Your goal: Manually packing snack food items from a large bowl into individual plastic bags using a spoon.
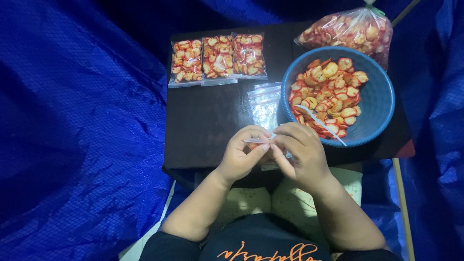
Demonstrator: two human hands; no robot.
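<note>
Two hands meet in the middle, at the near edge of a dark table [212, 125]. All around is a big blue sheet [72, 121], the biggest thing to see. The table sits on it.

On the far right of the table stands a round blue bowl [379, 96]. It is full of round red and yellow chips [331, 92], and a thin white spoon [321, 121] lies across them. Behind the bowl, at the far right corner, is a big clear bag of chips [350, 31], tied at the top.

On the far left of the table lie three small packed bags [217, 59] in a row, side by side and touching. Each is flat, clear and stuffed with the same chips.

Just left of the bowl lies a little pile of empty clear bags [265, 99].

The left hand [241, 154] and the right hand [299, 150] are close together, fingertips touching. Both pinch one small clear bag [258, 141] between thumbs and fingers. The bag is thin and see-through, with a pale strip along its top. Most of it is hidden by the fingers, so I cannot tell if anything is inside.
</note>
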